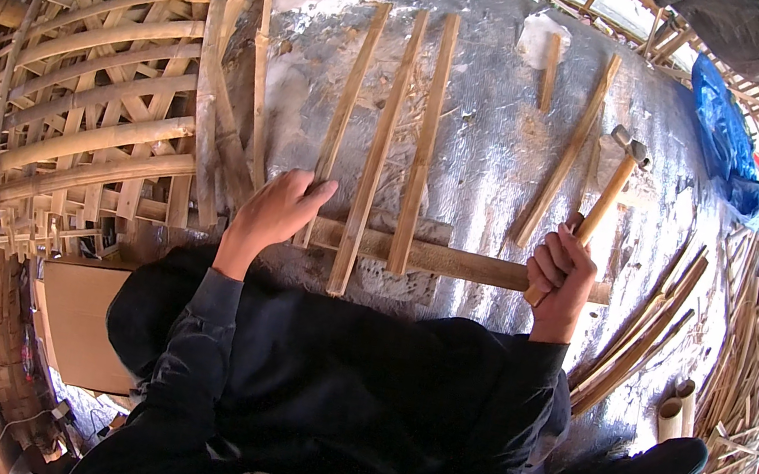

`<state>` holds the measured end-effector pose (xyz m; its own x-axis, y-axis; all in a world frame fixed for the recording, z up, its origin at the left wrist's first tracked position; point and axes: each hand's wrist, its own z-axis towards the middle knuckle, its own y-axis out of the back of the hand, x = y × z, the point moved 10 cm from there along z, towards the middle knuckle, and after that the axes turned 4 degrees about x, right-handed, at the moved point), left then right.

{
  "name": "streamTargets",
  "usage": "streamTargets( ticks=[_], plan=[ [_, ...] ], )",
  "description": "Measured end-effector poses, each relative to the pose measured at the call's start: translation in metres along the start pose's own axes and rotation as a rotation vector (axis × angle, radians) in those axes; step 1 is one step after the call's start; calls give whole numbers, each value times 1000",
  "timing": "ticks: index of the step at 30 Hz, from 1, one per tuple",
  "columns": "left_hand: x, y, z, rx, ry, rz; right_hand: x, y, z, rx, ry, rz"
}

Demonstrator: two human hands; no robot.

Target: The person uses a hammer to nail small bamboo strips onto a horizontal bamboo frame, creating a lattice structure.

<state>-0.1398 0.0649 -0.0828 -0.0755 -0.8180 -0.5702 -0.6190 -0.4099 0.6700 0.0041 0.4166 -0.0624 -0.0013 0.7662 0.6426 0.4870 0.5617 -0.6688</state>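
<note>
My left hand [272, 213] pinches the lower part of a narrow bamboo slat [356, 81], close to where it lies over a crosswise bamboo piece [476, 267]. Two more slats, one tilted [380, 151] and one nearly upright [426, 134], lie across that same piece to the right. In my right hand [561, 274] is a hammer [610, 191], gripped by its wooden handle with the metal head pointing away from me. My right fist is just above the crosswise piece's right end. Whether nails are in the joints is too small to tell.
At the left stands a woven bamboo lattice [91, 148], with a cardboard box [85, 322] below it. Loose slats [569, 154] lie on the silvery floor sheet [489, 135]. Blue plastic [727, 136] sits far right, near bundled bamboo strips [740, 351] and split pieces [642, 334].
</note>
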Motion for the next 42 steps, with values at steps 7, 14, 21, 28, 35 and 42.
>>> streamTargets(
  ticks=[7,14,21,28,35,42],
  plan=[
    [-1,0,0,20,44,15,2,3,0,-8,11,-3],
    [2,1,-1,2,22,15,1,-7,-1,-18,6,-34],
    [-9,4,-3,-19,-12,-12,1,10,-2,-60,-8,1],
    [-6,6,-5,-76,-23,21,-1,7,1,-40,-4,-3],
    [-3,4,-4,-58,-26,9,2,4,-2,-60,15,-2],
    [0,0,-2,-30,-10,-9,1,7,0,-45,21,19]
  ],
)
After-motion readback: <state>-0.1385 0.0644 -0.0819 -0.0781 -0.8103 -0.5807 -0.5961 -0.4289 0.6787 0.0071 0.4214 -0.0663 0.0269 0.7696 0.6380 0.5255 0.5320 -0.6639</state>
